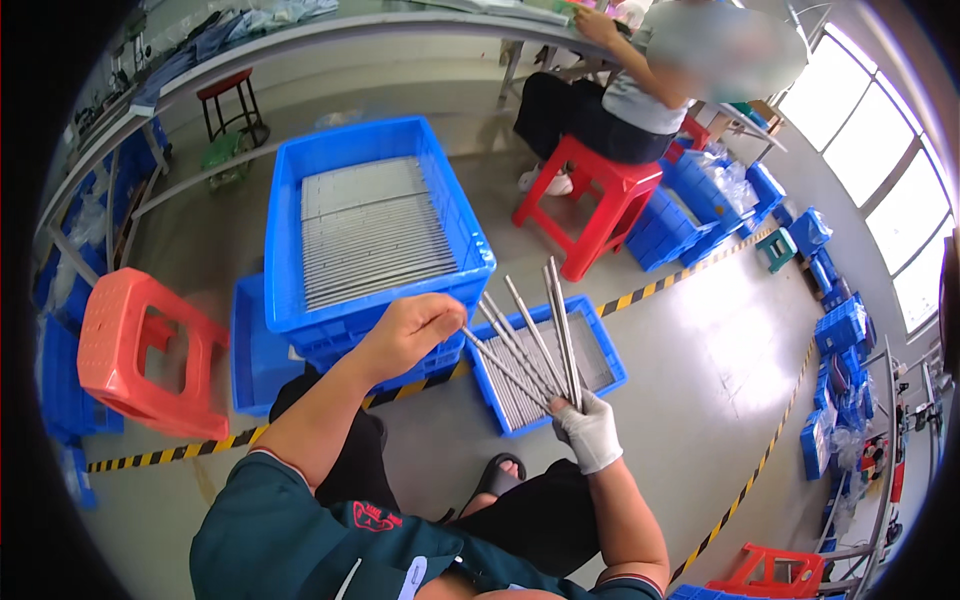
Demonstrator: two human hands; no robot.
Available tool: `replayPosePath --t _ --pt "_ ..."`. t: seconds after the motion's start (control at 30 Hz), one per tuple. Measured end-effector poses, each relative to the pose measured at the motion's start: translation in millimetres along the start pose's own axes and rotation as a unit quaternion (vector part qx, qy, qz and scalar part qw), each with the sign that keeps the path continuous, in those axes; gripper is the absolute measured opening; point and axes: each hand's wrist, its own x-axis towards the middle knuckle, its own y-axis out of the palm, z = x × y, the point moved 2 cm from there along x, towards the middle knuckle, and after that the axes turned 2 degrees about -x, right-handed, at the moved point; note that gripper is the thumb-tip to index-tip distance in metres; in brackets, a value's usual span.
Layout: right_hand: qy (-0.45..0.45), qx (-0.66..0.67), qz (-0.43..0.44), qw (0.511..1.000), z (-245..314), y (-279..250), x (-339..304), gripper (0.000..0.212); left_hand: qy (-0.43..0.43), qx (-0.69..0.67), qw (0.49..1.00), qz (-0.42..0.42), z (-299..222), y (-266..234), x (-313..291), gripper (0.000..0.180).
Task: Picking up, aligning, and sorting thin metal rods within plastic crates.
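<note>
Grey workshop floor (680, 420) | gloved right hand (588, 430) closed round metal rods (563, 335) fanned toward eleven o'clock, apparently easing separation | bare left hand (425, 325), at its ten o'clock, pinches one rod (505, 367) near its tip | blue crate (350, 145) beyond, grey rods (375, 242) laid parallel, likely for compactness

The smooth grey floor (670, 400) is crossed by yellow-and-black striped tape (640, 293), and bright light is reflected from it toward the window side. The pale wall (825, 188) at the right is broken by large windows (865, 138), whose panes are washed out white. A long metal-framed table (330, 58) is set across the room; a stool with a dark red seat (224, 84) is placed near its left end, a red plastic stool (627, 186) near its front edge toward the right.
</note>
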Motion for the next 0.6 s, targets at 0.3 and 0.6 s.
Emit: replayPosePath --t 0.3,0.6 --pt "-0.254 -0.195 -0.167 0.932 3.9 -26.0 4.0 0.020 -0.059 -0.018 0.996 -0.058 12.0 28.2 23.3 0.029" --pt "-0.143 -0.122 -0.117 0.975 10.9 -23.2 5.7 0.012 -0.036 -0.039 0.994 -0.098 8.7 25.3 39.1 0.026"
